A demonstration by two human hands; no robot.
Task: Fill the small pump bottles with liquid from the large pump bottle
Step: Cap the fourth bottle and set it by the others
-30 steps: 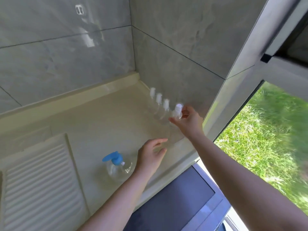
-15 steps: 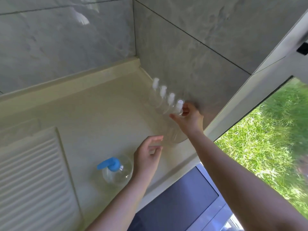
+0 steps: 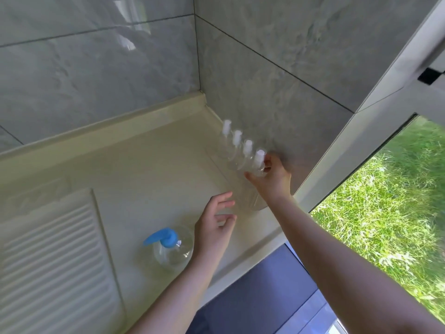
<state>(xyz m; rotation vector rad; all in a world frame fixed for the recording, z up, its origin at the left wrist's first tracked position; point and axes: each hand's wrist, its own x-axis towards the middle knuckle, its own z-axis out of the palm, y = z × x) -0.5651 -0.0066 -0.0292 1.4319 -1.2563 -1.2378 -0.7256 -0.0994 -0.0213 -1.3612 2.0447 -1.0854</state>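
Cream counter [image 3: 149, 165] — pump bottles (five), vent grille [image 3: 48, 256]

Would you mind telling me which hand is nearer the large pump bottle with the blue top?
Left. The left hand hovers open just right of the large pump bottle; the right hand grips the nearest small bottle by the wall.

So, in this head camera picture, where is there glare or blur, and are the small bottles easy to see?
Head view: bright reflections streak the grey wall tiles; the grass outside is very bright. The small bottles are clear and soft-edged, so only their white tops show well, also the nearest small bottle, gripped by the right hand. Straight edges bend from the wide lens.
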